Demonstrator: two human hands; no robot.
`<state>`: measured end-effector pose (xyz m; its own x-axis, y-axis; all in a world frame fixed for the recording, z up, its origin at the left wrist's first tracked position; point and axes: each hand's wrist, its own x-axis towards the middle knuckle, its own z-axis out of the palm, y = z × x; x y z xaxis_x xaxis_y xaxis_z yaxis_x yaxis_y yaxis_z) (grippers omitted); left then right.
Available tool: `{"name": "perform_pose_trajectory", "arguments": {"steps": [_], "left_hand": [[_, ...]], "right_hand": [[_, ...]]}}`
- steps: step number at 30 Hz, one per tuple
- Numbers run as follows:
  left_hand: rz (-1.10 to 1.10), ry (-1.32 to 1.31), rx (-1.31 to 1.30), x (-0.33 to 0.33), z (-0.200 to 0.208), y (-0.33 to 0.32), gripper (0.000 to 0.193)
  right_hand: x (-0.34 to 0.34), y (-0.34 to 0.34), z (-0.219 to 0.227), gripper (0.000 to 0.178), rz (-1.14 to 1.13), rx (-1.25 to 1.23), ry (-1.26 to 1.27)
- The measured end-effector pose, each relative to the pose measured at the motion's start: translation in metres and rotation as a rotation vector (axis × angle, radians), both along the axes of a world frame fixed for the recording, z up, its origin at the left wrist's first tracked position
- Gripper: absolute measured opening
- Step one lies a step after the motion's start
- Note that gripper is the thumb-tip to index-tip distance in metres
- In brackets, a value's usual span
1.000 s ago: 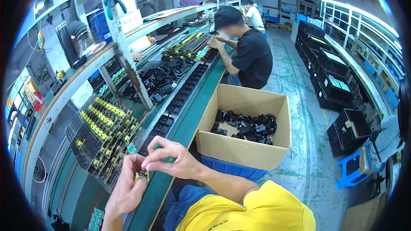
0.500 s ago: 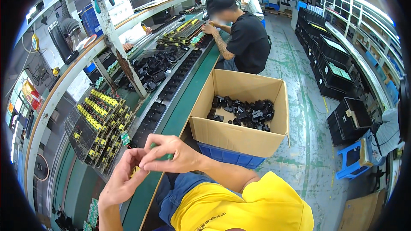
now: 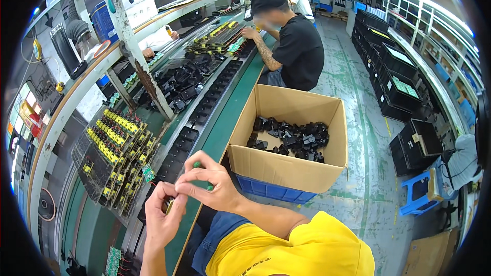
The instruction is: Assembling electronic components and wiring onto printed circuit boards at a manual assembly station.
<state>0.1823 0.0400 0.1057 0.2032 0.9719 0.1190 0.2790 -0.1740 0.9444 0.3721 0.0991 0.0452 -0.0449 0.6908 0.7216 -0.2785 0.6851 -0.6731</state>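
Observation:
My left hand [image 3: 162, 220] is closed around a small yellowish part [image 3: 169, 205], mostly hidden by its fingers. Against it, the pinched fingers of my right hand [image 3: 217, 186] grip a small tool with green handle ends [image 3: 209, 187]; its working end cannot be made out. Both hands meet above the near edge of the conveyor line. Just left of them a little green circuit board [image 3: 148, 174] with red wires hangs at a stack of clear trays [image 3: 82, 166] carrying rows of yellow parts. Black plastic housings [image 3: 179, 145] sit in a row along the line.
An open cardboard box [image 3: 286, 171] of loose black parts stands on a blue crate [image 3: 276, 189] to the right. Beyond it sits a co-worker in black [image 3: 302, 51]. A rusty white post [image 3: 146, 79] rises at the left. Black crates [image 3: 399, 92] line the aisle.
Both hands have shifted slightly right and stay together. My left hand has turned more upright, with the yellowish part less visible. The green-handled tool remains in my right hand.

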Motion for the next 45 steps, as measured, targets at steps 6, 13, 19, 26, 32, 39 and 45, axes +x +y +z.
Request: {"name": "perform_pose_trajectory", "arguments": {"steps": [6,13,19,26,32,39,45], "left_hand": [[0.205,-0.199,0.069,0.02,-0.002,0.002,0.007],[0.257,-0.576,-0.094,0.008,-0.011,-0.007,0.009],[0.446,-0.406,-0.145,-0.075,-0.009,-0.031,0.007],[0.611,0.341,-0.176,-0.161,-0.005,-0.035,0.012],[0.59,0.344,-0.251,-0.205,-0.045,-0.036,0.013],[0.485,0.345,-0.15,-0.204,-0.06,-0.019,0.013],[0.47,0.366,-0.187,-0.204,-0.064,-0.017,0.013]], "right_hand": [[-0.002,0.015,-0.004,0.015,-0.054,-0.004,0.03],[-0.033,0.032,-0.015,0.015,0.08,0.107,0.075],[-0.074,0.05,-0.005,0.031,0.228,0.16,-0.162],[-0.117,0.046,-0.039,0.033,0.053,0.263,-0.691],[-0.15,0.029,-0.047,0.029,0.056,0.278,-0.792],[-0.155,0.019,-0.051,0.026,0.005,0.318,-0.976],[-0.16,0.017,-0.065,0.023,0.0,0.349,-0.989]]}}
